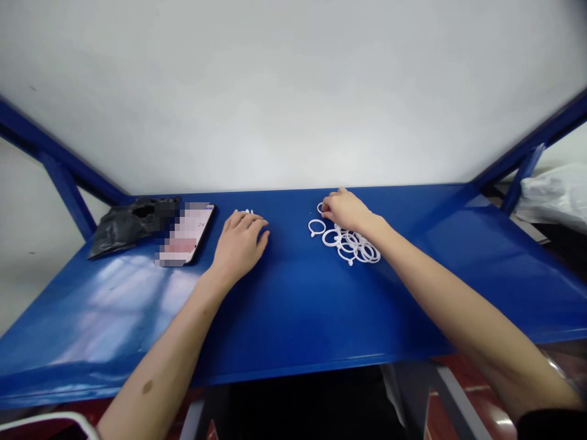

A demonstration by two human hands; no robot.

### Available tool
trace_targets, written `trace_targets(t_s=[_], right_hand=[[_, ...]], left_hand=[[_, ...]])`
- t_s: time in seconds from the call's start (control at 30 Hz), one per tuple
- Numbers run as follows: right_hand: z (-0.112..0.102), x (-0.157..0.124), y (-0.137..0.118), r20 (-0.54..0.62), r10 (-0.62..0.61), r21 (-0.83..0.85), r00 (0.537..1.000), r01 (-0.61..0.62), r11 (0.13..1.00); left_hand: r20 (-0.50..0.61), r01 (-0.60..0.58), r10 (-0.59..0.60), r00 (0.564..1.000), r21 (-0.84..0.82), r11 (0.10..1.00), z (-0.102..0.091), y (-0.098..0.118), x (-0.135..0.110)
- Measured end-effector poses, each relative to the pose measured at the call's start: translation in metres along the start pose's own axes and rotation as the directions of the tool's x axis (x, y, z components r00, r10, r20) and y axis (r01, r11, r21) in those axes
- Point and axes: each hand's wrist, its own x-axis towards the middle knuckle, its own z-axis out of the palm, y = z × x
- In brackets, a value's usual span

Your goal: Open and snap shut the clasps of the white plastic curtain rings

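My left hand (241,241) lies palm down, its fingers stretched out and the thumb apart. Bits of white plastic (248,211) show just past its fingertips; the rest of them is hidden under the hand. Over on the right, the fingers of my right hand (347,211) are closed at the edge of a white plastic ring (320,208), mostly covered by the hand. Below that wrist is a loose pile of several white plastic rings (348,248), each thin with a small knob. One single ring (317,228) lies just left of the pile.
A phone (188,235) with a lit screen lies left of my left hand, beside a crumpled black plastic bag (131,226). The blue table (293,311) meets a pale wall (293,91) at the back. Blue frame bars (66,192) flank it. White plastic wrapping (559,192) sits at far right.
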Motion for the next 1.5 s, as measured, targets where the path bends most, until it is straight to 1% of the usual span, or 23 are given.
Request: trace_targets(t_s=[0.1,0.2,0.27,0.33,0.43,0.53,0.6,0.67,0.77,0.83,0.9,0.97,1.03,1.1,1.2,1.33,1.5], right_hand=[[-0.008,-0.004,0.0,-0.027,-0.06,0.078,0.998,0.062,0.995],[-0.019,-0.021,-0.005,-0.041,-0.158,0.198,0.987,0.163,0.967],[-0.023,-0.034,-0.012,-0.013,-0.197,0.213,0.98,0.195,0.957],[-0.023,-0.042,-0.02,0.02,-0.221,0.179,0.975,0.214,0.96],[-0.017,-0.045,-0.03,0.033,-0.248,0.103,0.968,0.243,0.964],[-0.01,-0.044,-0.039,0.004,-0.257,0.063,0.966,0.256,0.965],[-0.006,-0.045,-0.047,-0.019,-0.252,0.075,0.968,0.252,0.965],[0.0,-0.047,-0.06,-0.051,-0.261,0.126,0.964,0.266,0.956],[0.011,-0.053,-0.079,-0.113,-0.293,0.182,0.949,0.31,0.933],[0.017,-0.058,-0.087,-0.155,-0.323,0.17,0.934,0.347,0.922],[0.019,-0.063,-0.087,-0.191,-0.364,0.146,0.912,0.393,0.908],[0.017,-0.067,-0.081,-0.213,-0.41,0.126,0.887,0.441,0.888],[0.013,-0.07,-0.073,-0.213,-0.439,0.1,0.873,0.467,0.879],[0.011,-0.071,-0.068,-0.186,-0.462,0.085,0.867,0.483,0.872],[0.013,-0.07,-0.067,-0.157,-0.492,0.062,0.857,0.505,0.861],[0.02,-0.069,-0.075,-0.19,-0.508,0.037,0.84,0.523,0.852],[0.021,-0.071,-0.08,-0.171,-0.502,0.044,0.847,0.516,0.855]], left_hand=[[0.022,-0.035,0.036,0.999,-0.057,0.998,-0.001,0.005,0.001],[0.054,-0.063,0.07,0.996,-0.127,0.99,-0.003,0.011,0.002],[0.075,-0.08,0.094,0.993,-0.171,0.982,-0.003,0.014,0.003],[0.087,-0.094,0.113,0.99,-0.199,0.975,-0.003,0.017,0.002],[0.091,-0.119,0.143,0.986,-0.228,0.966,-0.004,0.021,0.001],[0.096,-0.13,0.158,0.983,-0.25,0.96,-0.004,0.025,0.0],[0.106,-0.13,0.162,0.981,-0.265,0.956,-0.004,0.028,-0.001],[0.12,-0.124,0.161,0.98,-0.273,0.954,-0.002,0.029,-0.002],[0.163,-0.106,0.155,0.974,-0.278,0.955,0.0,0.028,-0.002],[0.193,-0.095,0.158,0.968,-0.303,0.948,0.001,0.025,-0.001],[0.21,-0.088,0.168,0.963,-0.343,0.935,0.001,0.021,0.001],[0.217,-0.089,0.182,0.959,-0.38,0.921,0.0,0.016,0.003],[0.215,-0.093,0.194,0.957,-0.406,0.909,0.0,0.013,0.004],[0.204,-0.095,0.196,0.959,-0.421,0.902,0.001,0.011,0.004],[0.189,-0.092,0.189,0.964,-0.431,0.898,0.002,0.01,0.004],[0.178,-0.094,0.184,0.967,-0.424,0.901,0.003,0.011,0.003],[0.191,-0.06,0.144,0.971,-0.39,0.919,0.005,0.013,0.003]])
